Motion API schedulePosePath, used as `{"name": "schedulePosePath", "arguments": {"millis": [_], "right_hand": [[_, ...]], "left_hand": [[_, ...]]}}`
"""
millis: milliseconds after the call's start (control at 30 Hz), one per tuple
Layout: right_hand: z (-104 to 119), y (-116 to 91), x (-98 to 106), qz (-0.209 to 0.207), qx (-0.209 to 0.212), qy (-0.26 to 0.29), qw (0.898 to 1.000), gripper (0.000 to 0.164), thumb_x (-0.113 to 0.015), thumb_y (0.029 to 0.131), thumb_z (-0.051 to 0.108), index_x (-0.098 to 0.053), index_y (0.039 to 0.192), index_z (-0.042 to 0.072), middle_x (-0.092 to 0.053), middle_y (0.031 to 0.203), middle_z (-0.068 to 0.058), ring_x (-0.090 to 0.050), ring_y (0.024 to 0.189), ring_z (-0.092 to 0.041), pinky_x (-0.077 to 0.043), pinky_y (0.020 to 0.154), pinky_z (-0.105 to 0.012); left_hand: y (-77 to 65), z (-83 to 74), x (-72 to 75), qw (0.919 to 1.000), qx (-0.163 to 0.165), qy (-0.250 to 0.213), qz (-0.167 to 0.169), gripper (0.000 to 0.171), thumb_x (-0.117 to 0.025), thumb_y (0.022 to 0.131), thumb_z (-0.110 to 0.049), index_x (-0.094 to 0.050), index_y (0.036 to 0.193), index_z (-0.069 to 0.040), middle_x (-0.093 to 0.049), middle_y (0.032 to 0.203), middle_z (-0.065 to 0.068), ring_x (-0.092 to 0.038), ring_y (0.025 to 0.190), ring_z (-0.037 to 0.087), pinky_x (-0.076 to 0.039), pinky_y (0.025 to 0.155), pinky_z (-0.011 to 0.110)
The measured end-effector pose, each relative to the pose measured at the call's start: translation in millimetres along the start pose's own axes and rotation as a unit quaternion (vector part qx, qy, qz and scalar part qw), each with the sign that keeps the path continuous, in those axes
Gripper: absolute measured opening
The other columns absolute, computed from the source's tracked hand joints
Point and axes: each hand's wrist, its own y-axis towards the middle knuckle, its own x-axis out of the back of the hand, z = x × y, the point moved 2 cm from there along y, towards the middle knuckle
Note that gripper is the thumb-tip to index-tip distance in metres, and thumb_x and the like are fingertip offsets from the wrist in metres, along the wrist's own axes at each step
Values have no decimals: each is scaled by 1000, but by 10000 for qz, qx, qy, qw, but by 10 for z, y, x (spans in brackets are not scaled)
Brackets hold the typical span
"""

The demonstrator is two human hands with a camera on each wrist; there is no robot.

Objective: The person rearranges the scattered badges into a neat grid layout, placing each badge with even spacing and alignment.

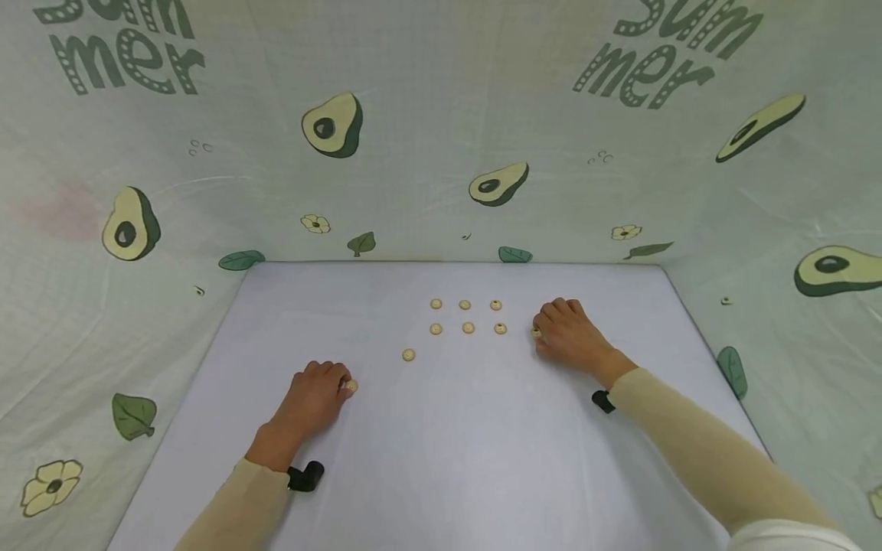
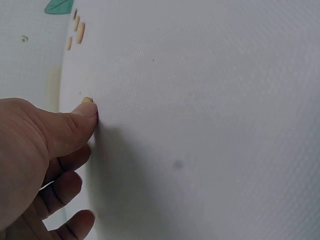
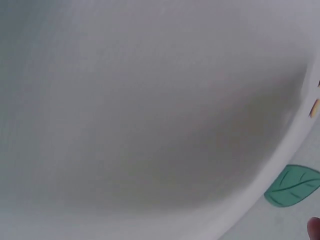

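Note:
My left hand (image 1: pixel 313 402) is low over the table at the left, pinching a small round beige disc (image 1: pixel 352 386), button-like, between thumb and fingers. In the left wrist view the thumb presses on that disc's edge, and little of it shows. Toward the right, my right hand (image 1: pixel 570 334) has its fingers curled round another such disc (image 1: pixel 536 333), partly hidden by them. Left of the right hand, several matching discs (image 1: pixel 468 327) lie flat in two rows. One more disc (image 1: pixel 409 355) lies apart, between the rows and the left hand.
The white tabletop (image 1: pixel 455 459) ends at a back edge against a pale cloth (image 1: pixel 413 214) printed with avocados, leaves and lettering. The cloth also flanks both sides. A black wrist device (image 1: pixel 305 476) sits by the left sleeve, and another (image 1: pixel 603 402) by the right.

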Motion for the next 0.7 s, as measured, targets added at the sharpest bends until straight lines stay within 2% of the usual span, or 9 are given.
{"name": "schedulePosePath", "arguments": {"millis": [233, 400, 700], "right_hand": [[290, 115, -1, -32, 307, 158, 9994, 22, -76, 89, 21, -68, 105, 8, -62, 105, -7, -52, 103, -29, -41, 95, -49], [472, 142, -51, 112, 472, 217, 9986, 20, -74, 90, 22, -68, 105, 9, -63, 106, -7, -53, 103, -27, -41, 93, -47], [591, 137, -74, 229, 438, 351, 9982, 18, -76, 91, 23, -71, 104, 12, -62, 103, -2, -50, 99, -24, -40, 91, -44]], "left_hand": [[29, 7, 32, 9999, -72, 32, -93, 17, -77, 98, -20, -68, 107, -9, -62, 90, 0, -55, 92, 25, -49, 78, 49], [31, 11, 21, 10000, -14, 34, 14, 17, -76, 98, -20, -69, 109, -8, -64, 92, 1, -56, 93, 26, -49, 80, 50], [16, 9, -8, 10000, 6, 55, 37, 18, -77, 98, -20, -69, 109, -9, -64, 93, 1, -55, 94, 25, -49, 80, 49]]}}
